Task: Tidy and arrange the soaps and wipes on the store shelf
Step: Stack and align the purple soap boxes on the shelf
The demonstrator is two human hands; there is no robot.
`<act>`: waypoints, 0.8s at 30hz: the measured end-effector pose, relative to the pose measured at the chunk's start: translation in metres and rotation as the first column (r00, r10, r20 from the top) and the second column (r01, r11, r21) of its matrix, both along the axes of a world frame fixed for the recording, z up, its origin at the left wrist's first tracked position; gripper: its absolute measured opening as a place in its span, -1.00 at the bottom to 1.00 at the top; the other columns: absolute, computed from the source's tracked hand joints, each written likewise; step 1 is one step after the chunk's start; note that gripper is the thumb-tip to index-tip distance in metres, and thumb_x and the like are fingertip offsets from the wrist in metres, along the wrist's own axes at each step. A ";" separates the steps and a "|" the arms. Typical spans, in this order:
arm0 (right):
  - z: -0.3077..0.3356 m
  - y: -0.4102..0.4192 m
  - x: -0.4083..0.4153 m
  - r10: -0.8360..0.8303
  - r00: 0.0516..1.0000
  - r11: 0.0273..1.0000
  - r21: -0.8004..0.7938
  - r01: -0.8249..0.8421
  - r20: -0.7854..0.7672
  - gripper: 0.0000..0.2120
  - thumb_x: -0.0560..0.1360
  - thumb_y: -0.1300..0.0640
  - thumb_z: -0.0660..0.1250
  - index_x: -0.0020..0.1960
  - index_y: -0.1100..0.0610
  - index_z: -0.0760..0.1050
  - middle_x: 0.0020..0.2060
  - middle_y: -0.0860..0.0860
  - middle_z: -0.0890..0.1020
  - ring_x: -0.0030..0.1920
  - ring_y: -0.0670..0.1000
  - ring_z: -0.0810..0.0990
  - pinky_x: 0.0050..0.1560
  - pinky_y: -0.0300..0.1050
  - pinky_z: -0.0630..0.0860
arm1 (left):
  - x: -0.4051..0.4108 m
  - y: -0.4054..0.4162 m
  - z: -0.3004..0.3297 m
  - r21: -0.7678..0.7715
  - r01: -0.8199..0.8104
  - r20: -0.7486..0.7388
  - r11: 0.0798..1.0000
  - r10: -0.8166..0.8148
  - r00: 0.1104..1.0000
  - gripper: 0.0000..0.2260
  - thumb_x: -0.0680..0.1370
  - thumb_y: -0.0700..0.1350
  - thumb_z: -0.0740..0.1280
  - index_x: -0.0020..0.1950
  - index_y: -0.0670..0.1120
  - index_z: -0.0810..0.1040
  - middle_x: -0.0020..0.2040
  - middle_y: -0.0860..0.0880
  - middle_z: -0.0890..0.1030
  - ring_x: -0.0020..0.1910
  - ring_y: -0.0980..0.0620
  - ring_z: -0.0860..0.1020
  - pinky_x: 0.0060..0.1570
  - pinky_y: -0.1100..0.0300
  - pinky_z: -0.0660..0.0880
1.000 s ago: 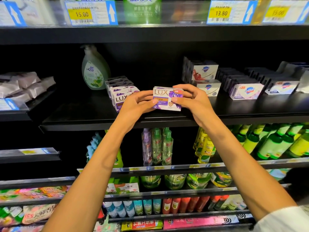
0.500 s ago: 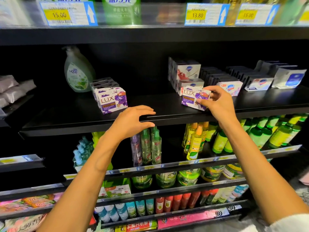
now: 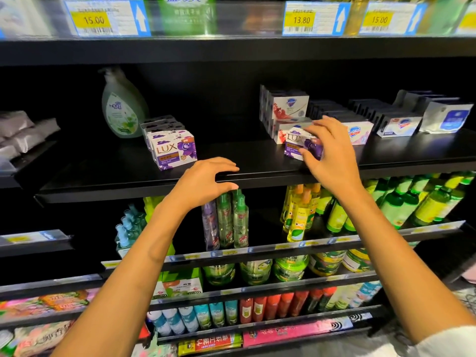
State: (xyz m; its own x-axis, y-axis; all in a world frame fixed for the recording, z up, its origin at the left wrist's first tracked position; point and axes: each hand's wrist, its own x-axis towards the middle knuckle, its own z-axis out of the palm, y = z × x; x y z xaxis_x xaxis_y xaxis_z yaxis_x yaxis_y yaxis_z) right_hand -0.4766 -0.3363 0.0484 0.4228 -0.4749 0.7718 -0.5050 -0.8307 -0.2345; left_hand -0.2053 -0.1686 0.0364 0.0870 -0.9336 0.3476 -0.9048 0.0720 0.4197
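My right hand [image 3: 331, 154] grips a purple and white Lux soap box [image 3: 296, 145] that rests on the black shelf [image 3: 247, 161], just in front of a stack of white Safeguard soap boxes [image 3: 288, 106]. My left hand [image 3: 206, 180] lies on the shelf's front edge with fingers spread and nothing in it. A row of Lux soap boxes [image 3: 172, 148] stands to the left, apart from both hands. Grey wipe packs [image 3: 23, 132] lie on the neighbouring shelf at far left.
A green pump bottle [image 3: 121, 106] stands behind the Lux row. More Safeguard boxes [image 3: 398, 123] line the shelf's right side. Spray bottles [image 3: 226, 220] and green bottles [image 3: 412, 202] fill the shelf below. Price tags [image 3: 311, 19] hang above.
My right hand carried the Lux box to the right and set it down by the Safeguard stack. My left hand let go of it and dropped to the shelf edge.
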 end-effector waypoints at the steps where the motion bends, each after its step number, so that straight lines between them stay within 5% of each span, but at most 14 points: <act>1: 0.001 0.003 0.005 0.038 0.999 0.997 -0.061 -0.040 -0.033 -0.60 0.54 0.13 0.47 0.34 0.20 0.54 0.32 0.13 0.54 0.48 0.14 0.38 0.53 -0.06 0.27 | 0.000 0.000 0.000 0.004 0.001 0.005 1.000 -0.001 1.000 -0.57 0.55 0.06 0.50 0.42 0.07 0.59 0.45 0.11 0.53 0.46 0.06 0.46 0.44 -0.12 0.41; 4: 0.001 0.013 0.024 0.154 0.976 0.982 -0.087 -0.168 -0.151 -0.66 0.61 0.06 0.40 0.33 0.18 0.57 0.29 0.11 0.58 0.45 0.15 0.44 0.48 0.04 0.37 | -0.002 0.001 0.000 -0.010 0.005 0.031 1.000 -0.005 1.000 -0.59 0.57 0.06 0.49 0.41 0.03 0.60 0.42 0.07 0.55 0.42 0.03 0.49 0.41 -0.10 0.44; 11: -0.014 0.024 0.063 0.267 0.848 0.961 0.193 -0.199 -0.458 -0.49 0.67 -0.26 0.16 0.51 -0.03 0.45 0.46 -0.01 0.51 0.51 0.01 0.40 0.46 0.04 0.41 | 0.012 0.029 -0.009 -0.155 -0.072 0.027 0.985 0.077 0.997 -0.70 0.60 0.07 0.44 0.26 -0.05 0.69 0.21 0.03 0.65 0.23 0.06 0.59 0.31 0.01 0.51; 20: -0.008 0.021 0.071 0.253 0.839 0.965 0.181 -0.188 -0.481 -0.51 0.65 -0.29 0.15 0.41 -0.05 0.53 0.35 -0.08 0.58 0.39 -0.01 0.51 0.31 0.04 0.52 | 0.067 0.091 -0.018 -0.138 -0.300 0.152 0.944 0.320 0.935 -0.59 0.58 0.13 0.43 0.36 -0.04 0.63 0.31 0.02 0.61 0.35 0.00 0.50 0.36 0.02 0.44; 24: 0.000 0.029 0.094 0.360 0.862 0.922 0.279 -0.270 -0.357 -0.59 0.63 -0.21 0.29 0.38 -0.04 0.57 0.31 -0.11 0.59 0.35 -0.07 0.52 0.37 -0.09 0.45 | 0.078 0.098 -0.015 -0.116 -0.318 0.162 0.941 0.334 0.929 -0.56 0.58 0.11 0.44 0.40 -0.06 0.62 0.35 -0.01 0.60 0.38 -0.03 0.50 0.39 0.00 0.44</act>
